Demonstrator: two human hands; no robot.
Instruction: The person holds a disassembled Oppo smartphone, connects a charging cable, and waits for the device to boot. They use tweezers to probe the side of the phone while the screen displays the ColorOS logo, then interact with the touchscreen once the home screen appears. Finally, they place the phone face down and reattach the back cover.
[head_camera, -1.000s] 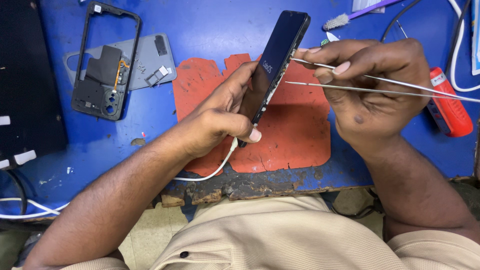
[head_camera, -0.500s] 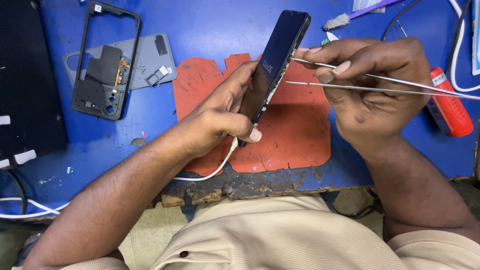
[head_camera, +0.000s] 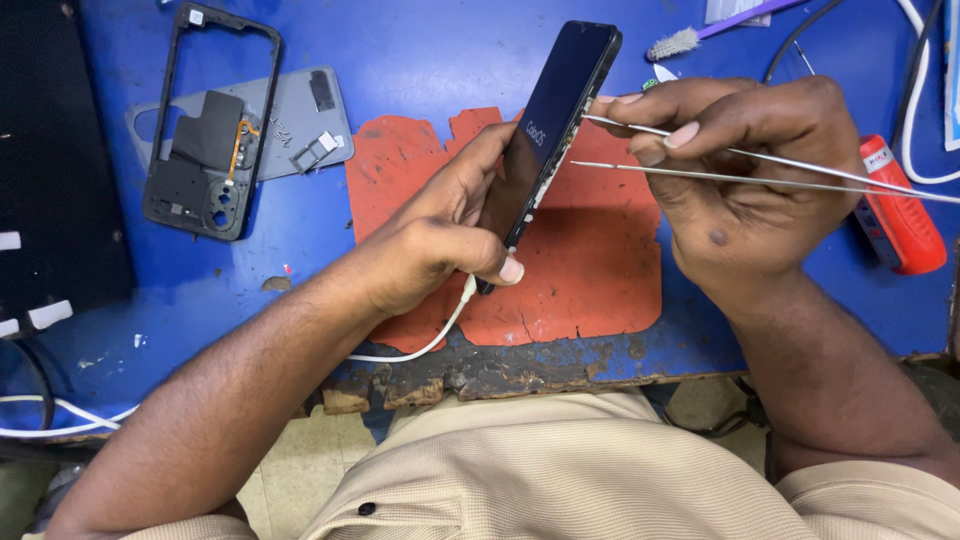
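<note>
My left hand (head_camera: 440, 240) grips a dark smartphone (head_camera: 555, 120) on its edge, tilted up over a worn red mat (head_camera: 590, 270). A white cable (head_camera: 420, 345) runs from the phone's lower end off to the left. My right hand (head_camera: 745, 175) pinches metal tweezers (head_camera: 640, 150), whose tips touch the phone's right side edge. The tweezers' long arms stick out to the right past my hand.
A black phone frame (head_camera: 200, 130) lies on a grey back cover (head_camera: 290, 120) at upper left. A red tool (head_camera: 900, 205) lies at right, a small brush (head_camera: 690, 40) at the top. The blue table's chipped front edge (head_camera: 480, 375) is close to my body. A black panel (head_camera: 50, 150) is at far left.
</note>
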